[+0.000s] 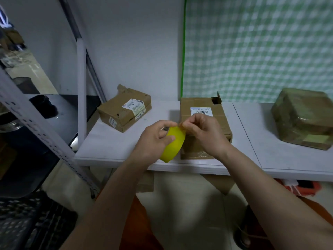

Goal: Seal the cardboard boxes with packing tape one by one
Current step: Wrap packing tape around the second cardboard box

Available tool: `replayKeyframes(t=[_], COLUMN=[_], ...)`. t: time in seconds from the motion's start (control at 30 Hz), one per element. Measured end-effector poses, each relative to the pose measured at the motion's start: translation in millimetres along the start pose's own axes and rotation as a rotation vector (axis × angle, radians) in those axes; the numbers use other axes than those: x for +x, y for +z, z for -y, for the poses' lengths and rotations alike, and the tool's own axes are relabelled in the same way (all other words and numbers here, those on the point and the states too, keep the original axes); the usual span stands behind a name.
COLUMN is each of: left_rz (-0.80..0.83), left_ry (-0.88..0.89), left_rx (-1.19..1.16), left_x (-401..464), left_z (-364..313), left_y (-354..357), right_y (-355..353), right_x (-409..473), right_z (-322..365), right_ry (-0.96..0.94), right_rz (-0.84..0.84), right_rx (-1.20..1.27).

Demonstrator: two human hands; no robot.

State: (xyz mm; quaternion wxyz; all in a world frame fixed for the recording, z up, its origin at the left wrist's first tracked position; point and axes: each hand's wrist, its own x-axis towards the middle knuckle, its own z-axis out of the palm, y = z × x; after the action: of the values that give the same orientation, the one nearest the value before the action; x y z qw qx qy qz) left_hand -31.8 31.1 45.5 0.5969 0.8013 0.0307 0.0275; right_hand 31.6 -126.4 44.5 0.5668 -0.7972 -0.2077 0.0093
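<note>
Hands at work over a white table (111,141): the left hand (153,139) grips a yellow packing-tape roll (173,144) while the right hand (201,131) pinches its free end before the middle cardboard box (203,105). Pulling steadily should keep the strip flat.

A white table (111,141) is standing against a plain white wall (135,42). A green checked curtain (261,47) is hanging at right. A grey perforated metal rack (36,120) is standing at left.
</note>
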Motion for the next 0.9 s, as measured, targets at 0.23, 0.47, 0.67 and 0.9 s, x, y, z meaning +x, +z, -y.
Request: replayKeyframes(t=[0.23, 0.47, 0.67, 0.9], left_rz=[0.084, 0.058, -0.097, -0.025], left_ry=[-0.038, 0.008, 0.143, 0.391], left_rx=[0.081, -0.104, -0.175, -0.015], left_x=[6.2, 5.5, 3.5, -1.0], left_z=[-9.7, -9.5, -4.6, -2.8], left_y=[-17.5, -21.2, -17.6, -16.5], right_y=[-1.4, -0.7, 0.7, 7.9], right_x=[6.0, 6.7, 10.1, 17.0], right_z=[10.8, 17.0, 12.2, 7.2], right_ry=[-0.066, -0.144, -0.178, -0.198], right_rz=[0.073, 0.032, -0.208, 0.076], right_rx=[-0.028, 0.215, 0.051, -0.309])
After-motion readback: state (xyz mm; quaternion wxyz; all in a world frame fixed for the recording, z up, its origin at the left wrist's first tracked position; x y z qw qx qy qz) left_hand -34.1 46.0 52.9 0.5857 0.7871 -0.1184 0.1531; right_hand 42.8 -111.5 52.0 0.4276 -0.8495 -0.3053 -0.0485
